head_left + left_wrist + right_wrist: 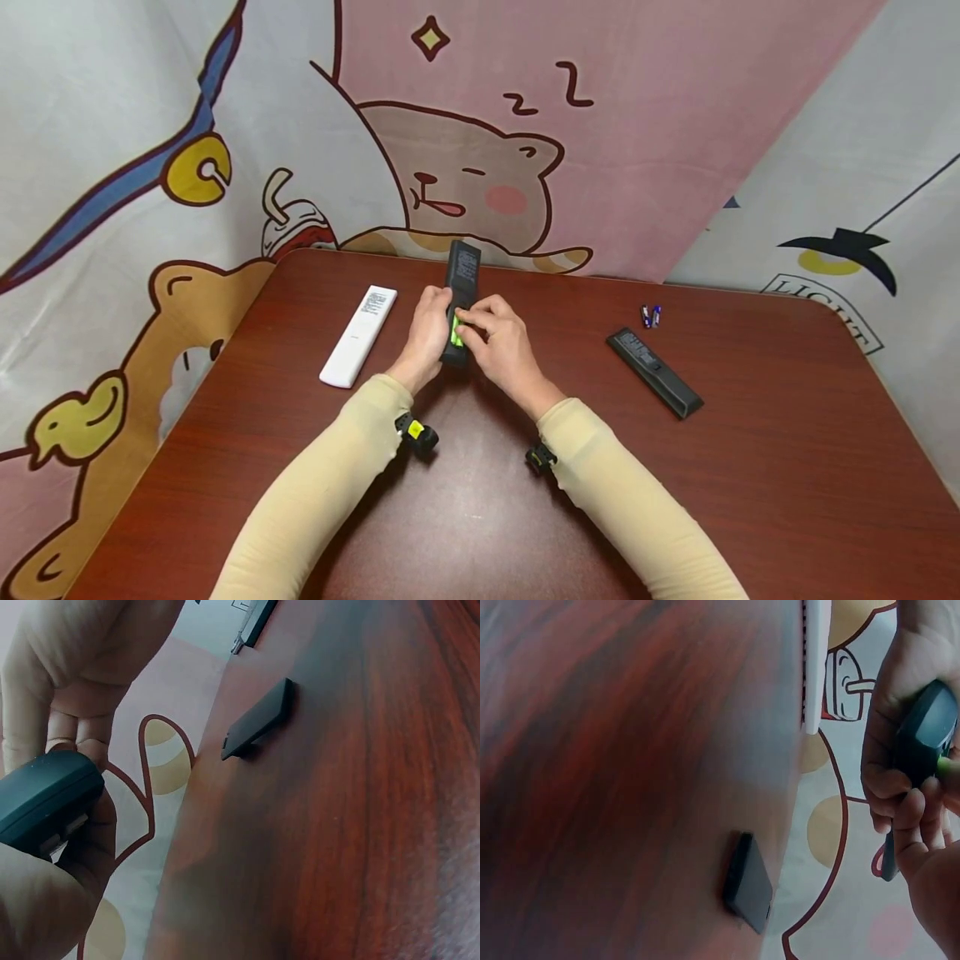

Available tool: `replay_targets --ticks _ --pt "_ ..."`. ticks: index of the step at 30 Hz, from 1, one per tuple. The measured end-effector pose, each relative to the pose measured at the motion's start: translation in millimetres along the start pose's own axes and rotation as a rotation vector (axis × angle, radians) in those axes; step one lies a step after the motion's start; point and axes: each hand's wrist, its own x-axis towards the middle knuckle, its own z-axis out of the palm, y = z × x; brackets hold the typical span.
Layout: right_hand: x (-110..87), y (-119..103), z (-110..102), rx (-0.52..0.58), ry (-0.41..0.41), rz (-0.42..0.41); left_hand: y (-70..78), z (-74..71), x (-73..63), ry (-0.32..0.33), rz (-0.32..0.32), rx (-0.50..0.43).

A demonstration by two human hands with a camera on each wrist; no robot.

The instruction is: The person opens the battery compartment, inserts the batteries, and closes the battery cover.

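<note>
My left hand [426, 335] grips a black remote control [462, 275], back side up with its battery compartment uncovered. Bright green batteries [456, 332] lie in that compartment. My right hand [507, 346] has thumb and forefinger bent onto a green battery; how firmly they pinch it cannot be told. In the left wrist view the remote's rounded end [52, 795] shows between both hands. A flat dark cover [261, 720] lies on the table below the remote, also visible in the right wrist view as a black cover [748, 885]; the head view hides it.
On the brown table [480, 517], a white remote control [358, 337] lies to the left. A second black remote control [654, 372] lies to the right, with small blue-and-white batteries [651, 317] behind it. A printed curtain [622, 150] hangs along the far edge.
</note>
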Motion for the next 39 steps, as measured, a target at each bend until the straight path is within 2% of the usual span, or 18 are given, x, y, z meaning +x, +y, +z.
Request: replay_targets --ticks 5,9,23,31,39 --pt "1.3 -1 0 0.010 0.001 0.044 0.5 -0.7 0.4 -0.015 -0.005 -0.021" --pt "2.2 -1 0 0.006 0.000 0.038 0.0 -1.1 0.3 -0.020 -0.003 -0.042" --pt "3.6 -1 -1 0.079 0.070 0.132 -3.3 0.6 -0.8 -0.054 0.015 -0.003" --pt "5.1 3 -5 0.067 0.010 0.134 -5.5 1.2 0.2 -0.038 0.005 -0.044" --pt "5.5 4 -11 0.059 -0.039 0.129 -6.5 0.8 0.2 -0.093 -0.023 -0.110"
